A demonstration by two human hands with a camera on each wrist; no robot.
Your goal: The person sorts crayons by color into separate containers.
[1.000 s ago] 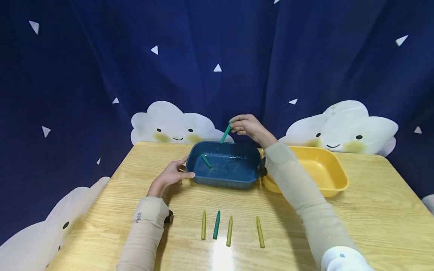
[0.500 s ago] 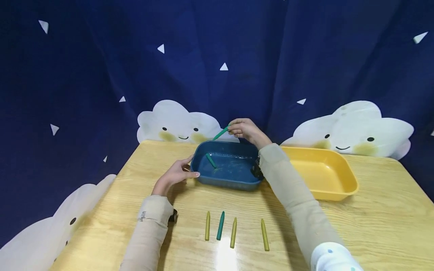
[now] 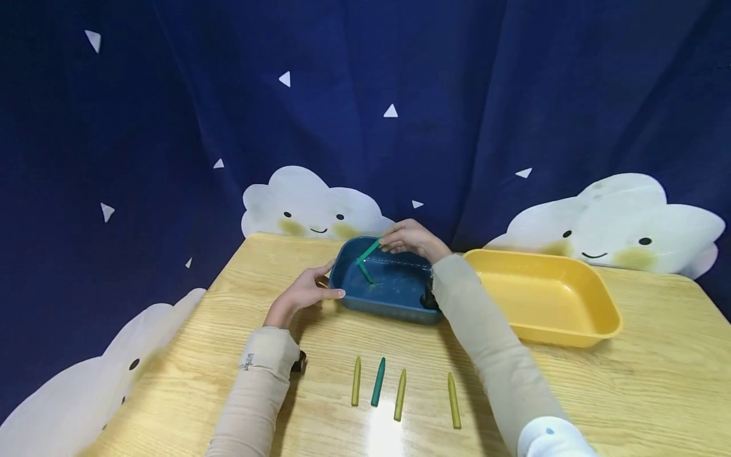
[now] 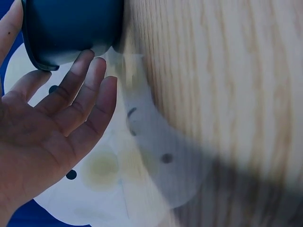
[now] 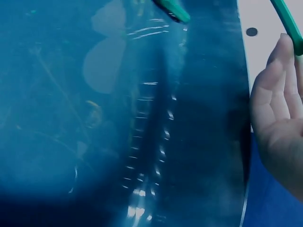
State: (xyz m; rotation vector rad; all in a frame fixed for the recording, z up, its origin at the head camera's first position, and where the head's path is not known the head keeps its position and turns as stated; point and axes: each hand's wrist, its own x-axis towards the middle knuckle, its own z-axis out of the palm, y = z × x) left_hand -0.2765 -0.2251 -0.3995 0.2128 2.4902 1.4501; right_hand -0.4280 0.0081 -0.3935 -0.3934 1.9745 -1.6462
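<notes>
In the head view my right hand (image 3: 415, 241) pinches a green crayon (image 3: 368, 252) by its upper end, tilted over the far rim of the blue bin (image 3: 394, 311). The right wrist view shows that hand (image 5: 281, 94) just outside the bin's wall. Another green crayon (image 3: 365, 273) lies inside the bin, and the held crayon's lower tip overlaps it in the head view. My left hand (image 3: 305, 292) touches the bin's left end, fingers spread, thumb along the near rim. In the left wrist view its other fingers (image 4: 97, 94) extend loosely below the bin.
A yellow bin (image 3: 571, 336) stands to the right of the blue one, partly behind my right sleeve. Nearer on the wooden table (image 3: 320, 419) lie a green crayon (image 3: 378, 382) and three yellow crayons (image 3: 400, 395). A dark blue curtain (image 3: 342, 95) hangs behind.
My right hand has lowered toward the blue bin with the green crayon, which has swung to a slant leftward. The left hand stays at the bin's end. The head view has shifted slightly left.
</notes>
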